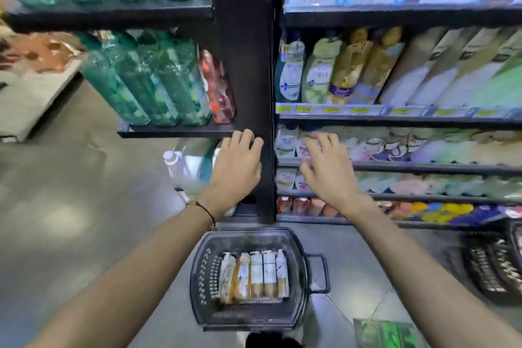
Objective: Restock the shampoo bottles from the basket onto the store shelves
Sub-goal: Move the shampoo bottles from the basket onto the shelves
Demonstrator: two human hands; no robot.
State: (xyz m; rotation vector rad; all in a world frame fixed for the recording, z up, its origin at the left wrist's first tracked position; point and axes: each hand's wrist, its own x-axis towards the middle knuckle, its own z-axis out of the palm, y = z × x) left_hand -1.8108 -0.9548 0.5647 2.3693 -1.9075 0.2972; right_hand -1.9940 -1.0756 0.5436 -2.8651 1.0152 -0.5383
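Left hand (237,167) hovering before black post (243,65), fingers loosely spread, holding nothing. Right hand (324,169) hovering at shelf (423,168) edge, fingers spread, empty, probably picking slot. Shampoo bottles (255,277) lying side by side in basket (203,277), sitting on floor below both hands for short reach.

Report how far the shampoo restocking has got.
Done: the right-hand shelves look well filled, though what came from the basket cannot be told. In hand: nothing; the left hand and right hand are both empty, fingers relaxed, raised before the shelves. Left: about five shampoo bottles lie side by side in the basket on the floor.
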